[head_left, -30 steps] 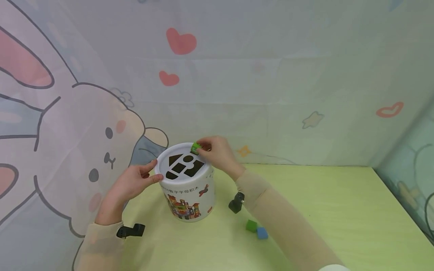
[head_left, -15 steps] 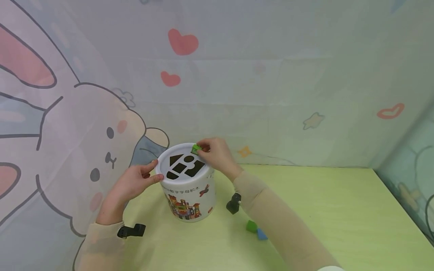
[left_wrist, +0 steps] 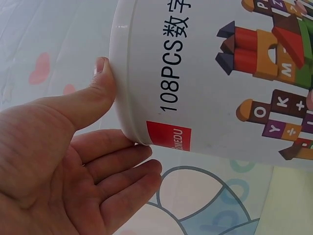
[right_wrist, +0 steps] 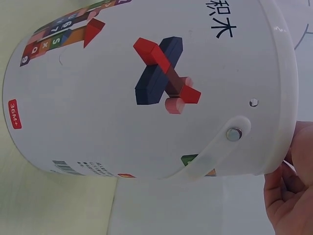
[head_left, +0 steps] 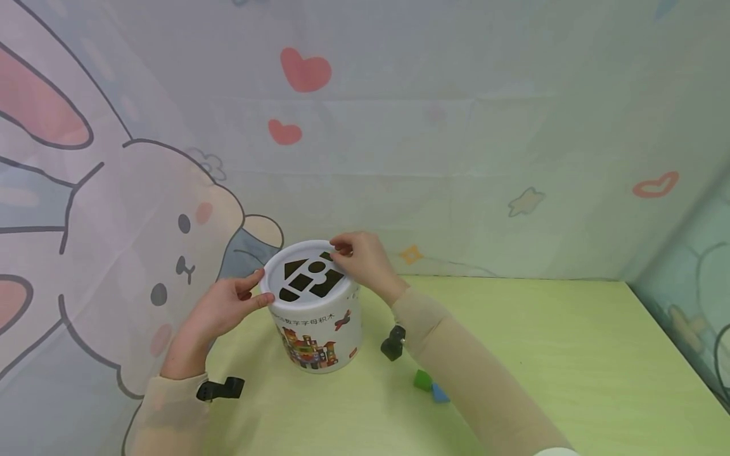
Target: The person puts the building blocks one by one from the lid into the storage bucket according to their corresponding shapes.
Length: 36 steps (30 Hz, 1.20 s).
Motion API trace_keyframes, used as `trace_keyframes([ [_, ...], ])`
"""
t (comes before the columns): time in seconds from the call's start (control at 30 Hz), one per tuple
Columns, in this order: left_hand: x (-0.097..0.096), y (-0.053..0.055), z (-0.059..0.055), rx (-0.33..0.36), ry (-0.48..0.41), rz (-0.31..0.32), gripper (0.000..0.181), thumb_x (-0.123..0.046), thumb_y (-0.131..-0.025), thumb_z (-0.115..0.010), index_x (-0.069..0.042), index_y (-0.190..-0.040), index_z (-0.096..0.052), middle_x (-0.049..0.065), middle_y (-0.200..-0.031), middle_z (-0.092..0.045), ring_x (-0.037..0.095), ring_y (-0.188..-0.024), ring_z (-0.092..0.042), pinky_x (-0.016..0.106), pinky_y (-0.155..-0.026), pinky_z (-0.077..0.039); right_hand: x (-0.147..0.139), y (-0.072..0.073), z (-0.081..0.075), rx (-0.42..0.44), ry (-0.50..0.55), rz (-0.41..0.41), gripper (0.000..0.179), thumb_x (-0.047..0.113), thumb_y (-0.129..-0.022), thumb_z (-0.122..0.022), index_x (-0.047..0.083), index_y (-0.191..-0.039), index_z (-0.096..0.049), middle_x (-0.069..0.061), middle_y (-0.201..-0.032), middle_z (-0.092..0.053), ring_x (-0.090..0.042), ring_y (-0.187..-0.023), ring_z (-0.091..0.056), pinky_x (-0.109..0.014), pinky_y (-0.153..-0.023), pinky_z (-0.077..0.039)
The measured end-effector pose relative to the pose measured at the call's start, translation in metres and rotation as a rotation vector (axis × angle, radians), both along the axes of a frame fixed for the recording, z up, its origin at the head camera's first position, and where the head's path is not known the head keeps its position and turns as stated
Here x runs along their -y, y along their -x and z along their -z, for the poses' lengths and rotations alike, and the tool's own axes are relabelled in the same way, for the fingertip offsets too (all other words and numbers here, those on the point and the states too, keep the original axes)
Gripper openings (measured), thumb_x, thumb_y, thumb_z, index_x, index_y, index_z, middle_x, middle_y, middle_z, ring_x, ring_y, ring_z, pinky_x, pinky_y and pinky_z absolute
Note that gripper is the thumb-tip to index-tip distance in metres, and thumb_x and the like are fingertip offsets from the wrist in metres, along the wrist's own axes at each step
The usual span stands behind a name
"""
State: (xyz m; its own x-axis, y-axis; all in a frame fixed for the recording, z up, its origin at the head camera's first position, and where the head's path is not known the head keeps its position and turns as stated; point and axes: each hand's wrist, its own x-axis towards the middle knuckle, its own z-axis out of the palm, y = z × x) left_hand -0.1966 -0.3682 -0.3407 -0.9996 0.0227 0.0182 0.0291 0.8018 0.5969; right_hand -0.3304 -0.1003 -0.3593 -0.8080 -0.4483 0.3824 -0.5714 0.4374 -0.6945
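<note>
A white bucket (head_left: 350, 339) with printed toy-block pictures stands upright on the table, its white lid (head_left: 274, 277) cut with several dark shaped slots. My left hand (head_left: 224, 308) rests thumb and fingertips against the left rim; in the left wrist view its other fingers (left_wrist: 129, 196) extend loosely below. At the lid's far right, my right hand (head_left: 365, 259) has bent fingertips right beside a dark narrow slot (head_left: 326, 256), and no block shows between them. The right wrist view catches only part of this hand (right_wrist: 293, 200), behind the lid's edge.
A green block (head_left: 422, 380) and a blue block (head_left: 440, 392) lie on the yellow-green table (head_left: 542, 342), close to the right forearm. Behind hangs a cloth backdrop (head_left: 456, 145) with a cartoon rabbit. A white handle (right_wrist: 210, 156) is fixed to the bucket's side.
The green block that the right fingers pinched over the narrow slot has gone from sight, and the slot now shows dark. Both hands stay nearly where they were.
</note>
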Motion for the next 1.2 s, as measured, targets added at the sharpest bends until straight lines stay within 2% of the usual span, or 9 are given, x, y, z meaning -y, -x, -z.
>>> trace_keyframes([
  [0.17,0.000,0.002,0.001,-0.001,0.000,0.008,0.079,-0.046,-0.102,-0.073,-0.005,-0.162,-0.041,0.028,-0.161,-0.042,0.053,-0.140,-0.050,0.063,-0.106,-0.048,-0.002,0.001,0.004,-0.005,0.008,-0.008,0.029,0.014,-0.103,-0.074,0.004,-0.130,-0.077,-0.009,-0.117,-0.078,-0.021,-0.103,-0.073,-0.031,-0.090,-0.058],
  [0.37,0.002,0.003,0.002,0.004,0.005,0.010,0.081,-0.048,-0.102,-0.073,-0.005,-0.163,-0.040,0.030,-0.160,-0.042,0.053,-0.140,-0.049,0.063,-0.106,-0.048,-0.013,0.002,0.010,0.029,0.112,-0.052,0.032,0.016,-0.103,-0.074,0.005,-0.133,-0.075,-0.009,-0.120,-0.076,-0.021,-0.104,-0.072,-0.031,-0.091,-0.057],
  [0.5,0.003,0.004,0.003,-0.004,0.022,0.017,0.081,-0.048,-0.102,-0.073,-0.005,-0.163,-0.041,0.031,-0.160,-0.042,0.054,-0.138,-0.051,0.063,-0.105,-0.049,-0.028,-0.001,0.016,0.054,0.209,-0.073,0.034,0.015,-0.104,-0.073,0.004,-0.136,-0.073,-0.011,-0.126,-0.075,-0.023,-0.110,-0.072,-0.033,-0.094,-0.057],
  [0.67,0.004,0.003,0.001,-0.002,0.038,0.026,0.082,-0.049,-0.102,-0.073,-0.006,-0.163,-0.040,0.031,-0.161,-0.042,0.054,-0.137,-0.052,0.064,-0.104,-0.049,-0.054,-0.003,0.032,0.058,0.256,-0.066,0.036,0.016,-0.104,-0.072,0.003,-0.138,-0.071,-0.013,-0.132,-0.073,-0.024,-0.116,-0.070,-0.038,-0.097,-0.057],
  [0.8,0.004,0.003,0.001,-0.006,0.042,0.038,0.081,-0.049,-0.102,-0.073,-0.006,-0.163,-0.040,0.030,-0.161,-0.041,0.054,-0.136,-0.053,0.063,-0.103,-0.049,-0.080,-0.006,0.049,0.068,0.248,-0.061,0.034,0.016,-0.104,-0.073,0.004,-0.137,-0.072,-0.013,-0.132,-0.072,-0.025,-0.114,-0.071,-0.042,-0.097,-0.057],
  [0.97,0.004,0.004,0.002,-0.007,0.038,0.040,0.081,-0.049,-0.102,-0.073,-0.007,-0.163,-0.040,0.031,-0.159,-0.043,0.054,-0.137,-0.052,0.063,-0.102,-0.050,-0.115,-0.012,0.074,0.101,0.187,-0.069,0.035,0.019,-0.105,-0.073,0.007,-0.138,-0.072,-0.011,-0.134,-0.072,-0.026,-0.114,-0.071,-0.043,-0.096,-0.058],
  [1.2,0.010,0.002,0.000,0.002,0.045,0.042,0.083,-0.052,-0.101,-0.072,-0.007,-0.164,-0.040,0.031,-0.159,-0.044,0.054,-0.137,-0.052,0.062,-0.101,-0.052,-0.165,-0.027,0.120,0.248,0.019,-0.134,0.046,0.028,-0.106,-0.073,0.011,-0.148,-0.065,-0.007,-0.127,-0.074,-0.021,-0.111,-0.070,-0.039,-0.094,-0.056],
])
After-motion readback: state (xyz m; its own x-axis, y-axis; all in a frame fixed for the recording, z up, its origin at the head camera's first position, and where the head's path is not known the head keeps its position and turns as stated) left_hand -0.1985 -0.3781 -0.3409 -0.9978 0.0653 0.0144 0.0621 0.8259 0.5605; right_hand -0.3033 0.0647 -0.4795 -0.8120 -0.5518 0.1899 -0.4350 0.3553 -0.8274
